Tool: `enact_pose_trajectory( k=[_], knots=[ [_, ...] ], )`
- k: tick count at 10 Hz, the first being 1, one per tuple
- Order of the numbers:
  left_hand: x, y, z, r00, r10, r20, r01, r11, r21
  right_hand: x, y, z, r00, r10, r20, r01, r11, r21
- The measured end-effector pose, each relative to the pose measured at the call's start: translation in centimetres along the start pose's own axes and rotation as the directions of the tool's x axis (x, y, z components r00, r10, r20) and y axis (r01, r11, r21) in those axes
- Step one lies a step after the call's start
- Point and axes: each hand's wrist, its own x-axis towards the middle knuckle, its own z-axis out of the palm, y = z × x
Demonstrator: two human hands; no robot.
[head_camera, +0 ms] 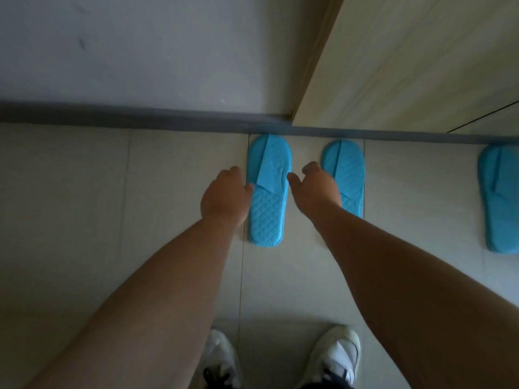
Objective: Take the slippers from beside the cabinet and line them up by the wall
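Observation:
Three light-blue quilted slippers lie flat on the tiled floor, toes against the grey baseboard (140, 115). The left slipper (268, 209) lies between my hands. My left hand (224, 196) hovers at its left edge, fingers curled loosely, thumb touching the rim. My right hand (316, 189) is at its right edge, thumb spread toward the slipper, and partly covers the middle slipper (349, 169). Neither hand grips anything. The third slipper (501, 200) lies at the far right, cut by the frame edge.
A light wooden cabinet (407, 66) stands against the white wall (140, 46) at the upper right, above the middle and right slippers. My two white sneakers (334, 357) stand on the tiles at the bottom. Bare tiled floor (70, 206) stretches to the left.

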Motion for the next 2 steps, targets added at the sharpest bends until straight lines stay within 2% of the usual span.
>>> enact_pose_trajectory(
  k=[1,2],
  knots=[
    [-5.1,1.6,-5.2,0.984,0.176,0.025,-0.176,0.944,0.280,-4.5,-2.5,-4.8,0.990,-0.133,-0.044,0.126,0.983,-0.131],
    [-9.1,2.9,-10.4,0.950,0.306,0.063,-0.300,0.839,0.453,-8.8,-4.7,-10.2,0.946,-0.319,-0.062,0.276,0.890,-0.364]
  ],
)
